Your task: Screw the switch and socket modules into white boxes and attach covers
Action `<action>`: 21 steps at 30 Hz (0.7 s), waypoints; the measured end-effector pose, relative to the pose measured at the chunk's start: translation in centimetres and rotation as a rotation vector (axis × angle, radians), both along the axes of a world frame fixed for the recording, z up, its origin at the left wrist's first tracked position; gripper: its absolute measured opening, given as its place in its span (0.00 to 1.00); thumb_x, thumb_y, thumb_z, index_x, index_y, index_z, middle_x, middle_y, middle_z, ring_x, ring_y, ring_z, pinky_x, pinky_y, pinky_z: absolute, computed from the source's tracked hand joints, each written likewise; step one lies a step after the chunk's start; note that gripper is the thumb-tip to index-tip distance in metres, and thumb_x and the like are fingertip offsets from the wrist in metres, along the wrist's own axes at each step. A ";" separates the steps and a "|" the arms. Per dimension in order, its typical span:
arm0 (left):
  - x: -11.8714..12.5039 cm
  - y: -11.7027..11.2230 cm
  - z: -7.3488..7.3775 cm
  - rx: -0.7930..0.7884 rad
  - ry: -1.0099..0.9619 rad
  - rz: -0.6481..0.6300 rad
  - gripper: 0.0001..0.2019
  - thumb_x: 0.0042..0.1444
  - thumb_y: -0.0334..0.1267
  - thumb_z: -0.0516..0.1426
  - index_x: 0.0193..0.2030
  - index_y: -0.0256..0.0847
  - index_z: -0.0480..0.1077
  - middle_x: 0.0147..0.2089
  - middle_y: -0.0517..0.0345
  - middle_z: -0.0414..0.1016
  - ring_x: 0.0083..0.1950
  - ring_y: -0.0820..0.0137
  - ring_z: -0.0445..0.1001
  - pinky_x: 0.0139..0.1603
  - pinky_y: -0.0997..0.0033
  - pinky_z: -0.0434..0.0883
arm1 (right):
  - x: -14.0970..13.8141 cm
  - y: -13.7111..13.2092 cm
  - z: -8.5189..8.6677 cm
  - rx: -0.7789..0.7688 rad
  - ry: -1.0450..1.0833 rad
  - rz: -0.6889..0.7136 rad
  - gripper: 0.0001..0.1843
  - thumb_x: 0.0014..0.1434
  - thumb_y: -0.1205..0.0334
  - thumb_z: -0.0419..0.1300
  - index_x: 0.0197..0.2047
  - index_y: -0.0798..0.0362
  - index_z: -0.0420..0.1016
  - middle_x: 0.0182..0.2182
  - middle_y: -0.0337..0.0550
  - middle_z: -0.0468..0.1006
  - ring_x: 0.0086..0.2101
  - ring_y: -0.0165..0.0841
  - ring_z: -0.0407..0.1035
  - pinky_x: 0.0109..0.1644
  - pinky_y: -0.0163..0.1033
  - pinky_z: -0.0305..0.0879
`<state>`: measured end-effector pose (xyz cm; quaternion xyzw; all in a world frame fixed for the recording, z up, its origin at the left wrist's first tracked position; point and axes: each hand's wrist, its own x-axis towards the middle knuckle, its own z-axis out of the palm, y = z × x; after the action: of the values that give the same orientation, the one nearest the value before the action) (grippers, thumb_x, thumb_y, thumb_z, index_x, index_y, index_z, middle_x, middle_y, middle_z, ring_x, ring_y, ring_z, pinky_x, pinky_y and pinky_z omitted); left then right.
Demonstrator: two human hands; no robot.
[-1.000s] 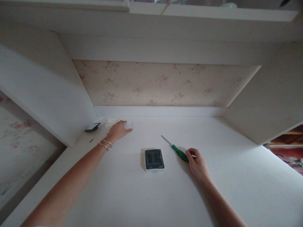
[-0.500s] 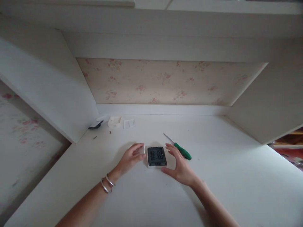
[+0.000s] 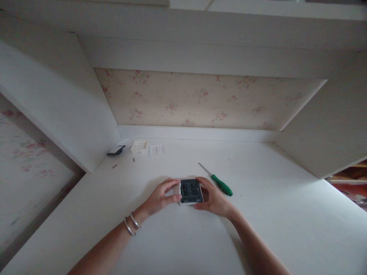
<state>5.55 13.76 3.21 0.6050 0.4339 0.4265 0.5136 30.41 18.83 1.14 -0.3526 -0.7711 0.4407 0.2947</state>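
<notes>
A square wall switch or socket (image 3: pixel 190 191), dark grey on top in a white box, lies on the white table between my hands. My left hand (image 3: pixel 162 195) pinches a thin white plate (image 3: pixel 177 188), held on edge against the left side of the box. The fingers and thumb of my right hand (image 3: pixel 211 196) grip the box at its right side, at the far and near corners. Just beyond that hand lies a screwdriver (image 3: pixel 222 185) with a green handle, its shaft pointing away to the left.
At the back left lie a dark and white switch part (image 3: pixel 116 150), an open white box (image 3: pixel 139 146) and a flat white frame (image 3: pixel 157 150). Two screws (image 3: pixel 114 166) lie in front of them. White side panels and a back ledge (image 3: pixel 197 133) bound the table.
My left hand has moved right, bringing the white plate up against the box. My right hand has moved in from the right and closed on the box's right side.
</notes>
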 end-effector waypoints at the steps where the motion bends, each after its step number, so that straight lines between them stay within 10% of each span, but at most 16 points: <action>1: 0.0 0.0 0.0 -0.003 0.003 -0.002 0.25 0.51 0.46 0.63 0.55 0.42 0.69 0.54 0.50 0.67 0.58 0.59 0.65 0.59 0.61 0.63 | -0.1 0.0 0.1 -0.029 0.028 0.008 0.47 0.37 0.59 0.73 0.59 0.49 0.59 0.58 0.52 0.61 0.57 0.44 0.60 0.60 0.52 0.57; 21: 0.0 0.0 -0.4 0.010 0.044 0.024 0.24 0.49 0.45 0.64 0.53 0.43 0.69 0.53 0.51 0.67 0.56 0.59 0.66 0.56 0.63 0.65 | -0.5 -0.2 2.2 -0.006 -0.029 0.011 0.42 0.35 0.60 0.73 0.55 0.46 0.66 0.53 0.46 0.67 0.49 0.41 0.66 0.52 0.47 0.67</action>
<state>5.51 13.79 2.81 0.6116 0.4504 0.4212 0.4957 29.87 18.63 3.36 -0.3556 -0.7758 0.4396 0.2800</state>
